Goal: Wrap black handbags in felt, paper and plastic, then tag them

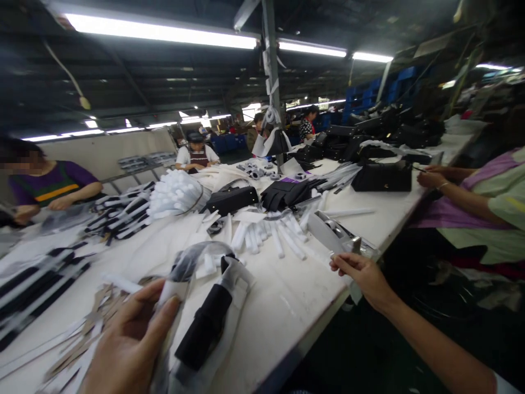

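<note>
Nearest: left hand [131,334], low in view, thumb and fingers closed on a film-wrapped black strap [205,328]. The strap arches up from the grip and bends back down, its black section hanging over the near part of the white worktop [295,295].

Right hand [365,276] near the worktop's edge, just beside a grey dispenser-like object [328,230]. Fingertips drawn together, pale speck at their tips; cannot tell whether it is held.

Left of the left hand: tan and white strips [82,339] in a loose heap, then black-and-white wrapped lengths [36,290] in rows.

Mid-worktop: white tubes [283,235] fanned out towards the near side. Behind them, a black case-like piece [233,200] and, to its right, black folded pieces [287,194]. A thick bundle of white rolls [176,194] lies further left.

Right side: co-worker's hands [435,178] near an upright black handbag [381,178]. Far left: another co-worker in purple sleeves [82,178].

Farther: metal post [270,65], dark heaped goods [369,128], blue crates [377,90] under strip lights [164,31].
</note>
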